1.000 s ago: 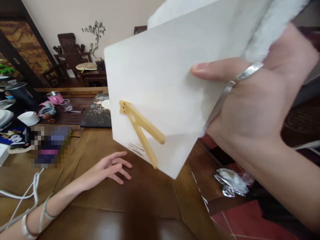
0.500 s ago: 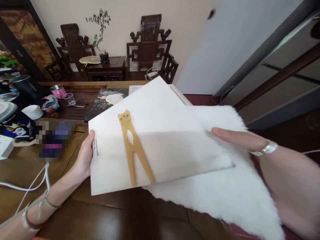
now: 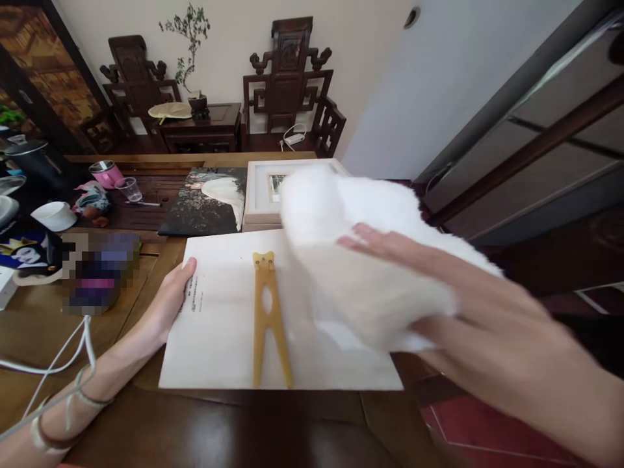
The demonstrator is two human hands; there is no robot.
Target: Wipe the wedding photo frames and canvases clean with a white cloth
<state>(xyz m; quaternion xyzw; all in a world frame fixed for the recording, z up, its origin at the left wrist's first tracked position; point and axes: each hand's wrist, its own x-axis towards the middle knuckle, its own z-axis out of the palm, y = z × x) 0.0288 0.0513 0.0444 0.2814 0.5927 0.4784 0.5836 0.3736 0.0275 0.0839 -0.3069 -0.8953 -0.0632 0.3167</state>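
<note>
Layout relative to the white board (image 3: 219,331), which lay flat on the wooden table (image 3: 205,429). A forked stand (image 3: 268,325) lay on the board's middle. The left hand (image 3: 168,305) rested at the board's left edge; the right hand (image 3: 439,286) and fluffy cloth (image 3: 370,260) were over its right part. Behind the board lay a photo print (image 3: 205,201), with a framed picture (image 3: 263,188) to the print's right. A pink cup (image 3: 107,174) and a clear glass (image 3: 129,189) stood behind and left of the board. Chairs (image 3: 287,84) stood farthest behind.
</note>
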